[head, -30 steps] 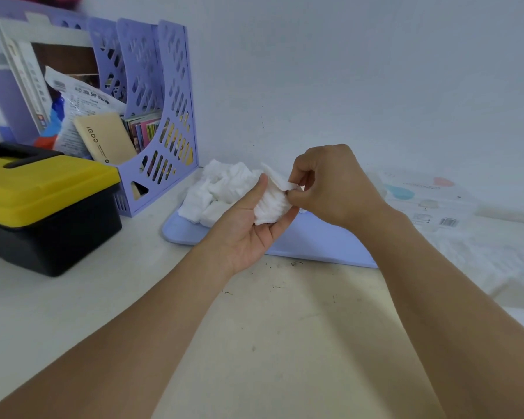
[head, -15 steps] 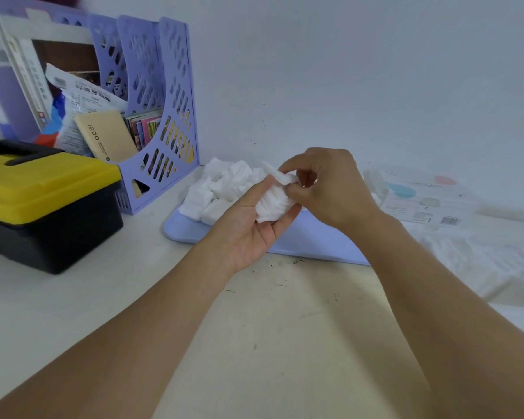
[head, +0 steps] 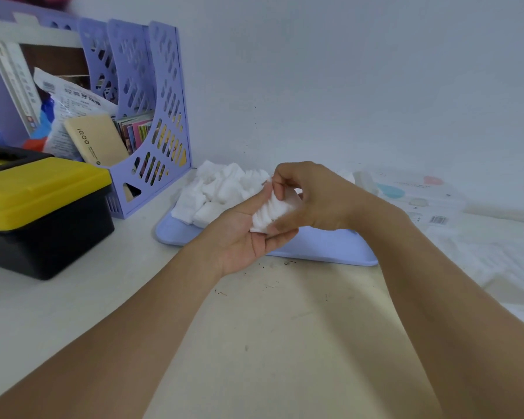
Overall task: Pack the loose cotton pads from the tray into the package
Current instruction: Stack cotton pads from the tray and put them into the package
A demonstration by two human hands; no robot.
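A pale blue tray lies against the wall with a heap of loose white cotton pads on its left part. My left hand is palm up just above the tray's front edge and holds a small stack of cotton pads between thumb and fingers. My right hand comes from the right and pinches the top of that stack with curled fingers. The package, clear plastic with pastel print, lies to the right of the tray by the wall.
A yellow-lidded black toolbox stands at the left. Behind it a purple file rack holds papers and boxes. White crumpled plastic lies at the right. The beige tabletop shows small dark specks near the tray.
My right hand's fingers have shifted over the top of the stack held in my left hand, pressing the pads together. Both hands stay in about the same place.
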